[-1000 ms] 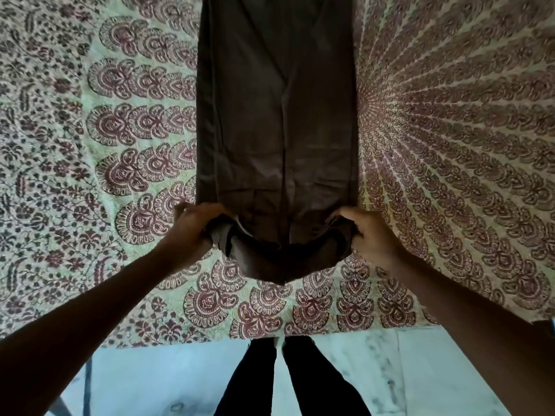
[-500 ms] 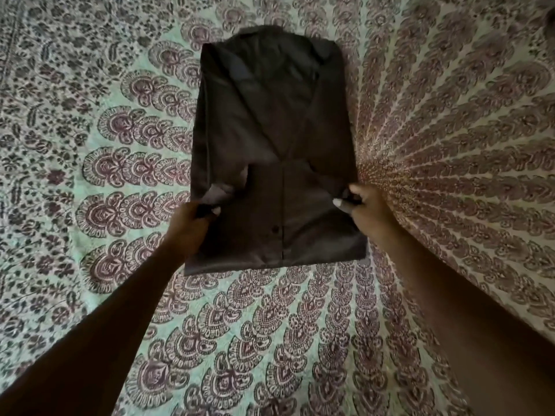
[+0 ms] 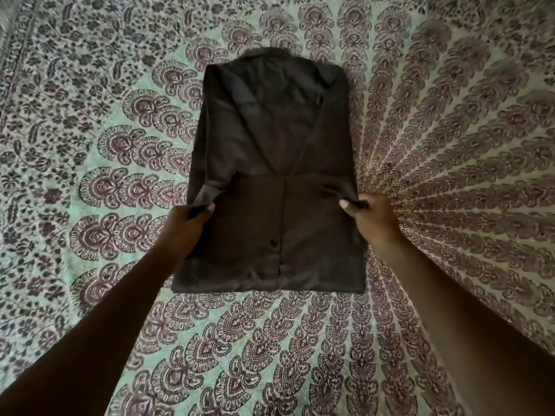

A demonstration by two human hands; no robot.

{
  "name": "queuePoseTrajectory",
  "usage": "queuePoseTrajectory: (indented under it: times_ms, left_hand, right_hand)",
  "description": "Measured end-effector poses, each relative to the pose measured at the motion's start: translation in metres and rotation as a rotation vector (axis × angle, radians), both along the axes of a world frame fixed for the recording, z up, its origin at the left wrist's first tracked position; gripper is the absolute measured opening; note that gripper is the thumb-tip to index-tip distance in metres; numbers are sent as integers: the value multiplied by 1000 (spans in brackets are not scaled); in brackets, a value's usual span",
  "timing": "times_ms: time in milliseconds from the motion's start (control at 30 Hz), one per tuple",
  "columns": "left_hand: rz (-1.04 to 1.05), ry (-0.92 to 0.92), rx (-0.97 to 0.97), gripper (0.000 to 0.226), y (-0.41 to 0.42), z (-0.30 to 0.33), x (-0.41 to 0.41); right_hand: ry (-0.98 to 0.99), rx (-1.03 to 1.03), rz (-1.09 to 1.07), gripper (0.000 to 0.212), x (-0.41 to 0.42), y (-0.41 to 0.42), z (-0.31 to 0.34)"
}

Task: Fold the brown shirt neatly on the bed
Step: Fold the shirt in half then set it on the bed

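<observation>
The brown shirt [image 3: 276,181] lies on the bed as a narrow upright rectangle, collar at the far end. Its lower part is folded up over the body, button placket facing up, with the flap's edge running across the middle. My left hand [image 3: 187,225] pinches the left corner of that flap between thumb and fingers. My right hand [image 3: 371,216] pinches the right corner the same way. Both hands sit at the shirt's side edges, level with each other.
The bed is covered by a pale green sheet [image 3: 99,163] printed with maroon paisley and fan motifs, spreading out on every side of the shirt. My two forearms reach in from the lower corners.
My hands lifted the shirt's bottom hem from the near bed edge and carried it up over the body. The flap now lies down flatter than half a second ago.
</observation>
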State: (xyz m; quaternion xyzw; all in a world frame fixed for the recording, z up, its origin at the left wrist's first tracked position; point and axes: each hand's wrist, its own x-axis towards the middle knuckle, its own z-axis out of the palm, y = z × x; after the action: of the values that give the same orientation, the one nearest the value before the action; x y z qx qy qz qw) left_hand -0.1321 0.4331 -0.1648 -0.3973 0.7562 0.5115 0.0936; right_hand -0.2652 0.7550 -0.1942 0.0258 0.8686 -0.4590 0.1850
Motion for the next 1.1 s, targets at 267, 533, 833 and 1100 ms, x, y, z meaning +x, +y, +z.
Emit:
queuePoseTrajectory:
  times_ms: [267, 533, 833, 1100]
  left_hand:
    - [-82, -175, -650, 40, 9, -8, -10]
    - [-814, 230, -771, 55, 17, -36, 2]
    - [-860, 195, -569, 50, -6, -30, 8]
    - [-1215, 197, -572, 103, -85, -19, 62]
  right_hand:
    - [208, 302, -67, 23, 1, -25, 4]
    - [778, 480, 930, 50, 46, -44, -20]
    - [613, 742, 800, 67, 26, 7, -5]
    - [522, 721, 1056, 95, 88, 43, 21]
